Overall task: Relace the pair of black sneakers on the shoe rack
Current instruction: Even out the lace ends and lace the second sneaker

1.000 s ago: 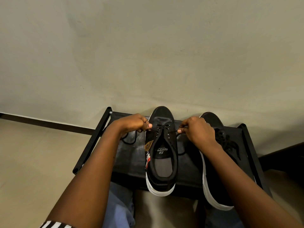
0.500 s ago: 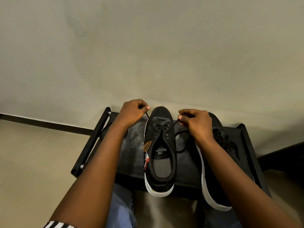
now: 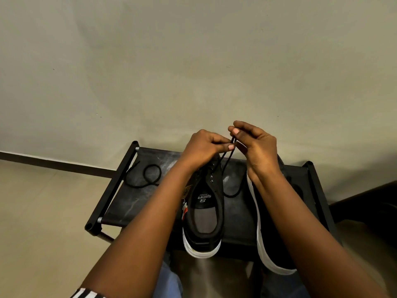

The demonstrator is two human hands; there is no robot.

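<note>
Sneakers, count two: black uppers, white soles, side by side on the top tier of the shoe rack (image 3: 137, 207), toes toward the wall. Centre sneaker (image 3: 202, 241) fully in view; second sneaker (image 3: 261, 233) to its right, largely hidden under the right forearm.

Laces in plain view, count two. Threaded lace (image 3: 224, 162) rising in two strands from the centre sneaker's front eyelets, slack loop lying on the rack between the sneakers. Loose lace (image 3: 160, 174) coiled on the rack's left side, well apart from both sneakers.

Hands, count two, meeting above the toe. Left hand (image 3: 204, 147): fingers (image 3: 229, 146) curled, pinching the threaded lace. Right hand (image 3: 257, 145): fingers (image 3: 235, 131) likewise pinching it.

Writing on the centre insole: "S" and "Sport"; smaller line illegible.
</note>
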